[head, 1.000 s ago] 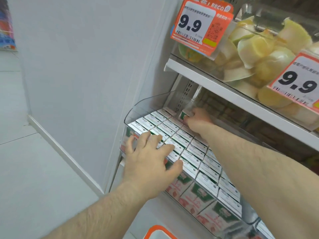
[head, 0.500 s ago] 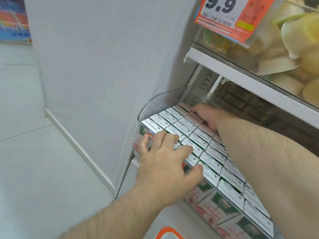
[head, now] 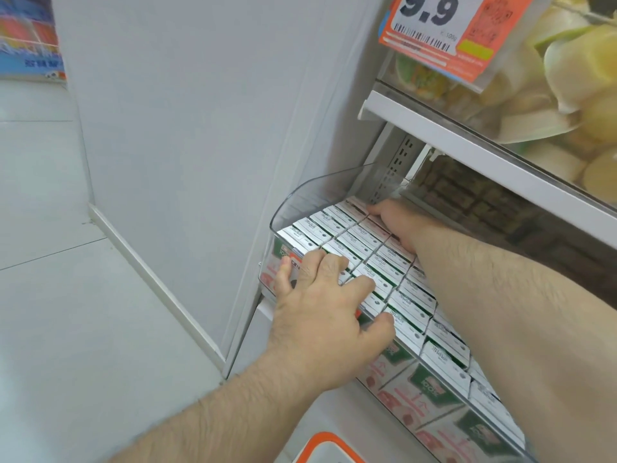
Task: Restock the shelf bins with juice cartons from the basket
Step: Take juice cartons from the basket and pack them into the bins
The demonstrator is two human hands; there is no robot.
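Observation:
A clear plastic shelf bin (head: 300,198) holds tight rows of white-topped juice cartons (head: 377,262) with green and red fronts. My left hand (head: 320,309) rests spread on the front cartons, its fingertips over the bin's front left corner and its thumb on the carton tops. My right hand (head: 397,222) reaches under the upper shelf and lies on the back row of cartons, fingers pointing to the rear left corner. No carton shows in either hand. An orange rim of the basket (head: 320,442) peeks in at the bottom edge.
A white shelf edge (head: 467,142) runs close above the bin and carries a clear bin of pale fruit (head: 567,78) with an orange 9.9 price tag (head: 444,28). A grey side panel (head: 200,128) stands to the left of the shelves, with tiled floor (head: 66,295) beyond it.
My right hand, which held a carton at the bin's back edge, has settled flat on the back row. The left hand has stayed on the front cartons. The view has shifted.

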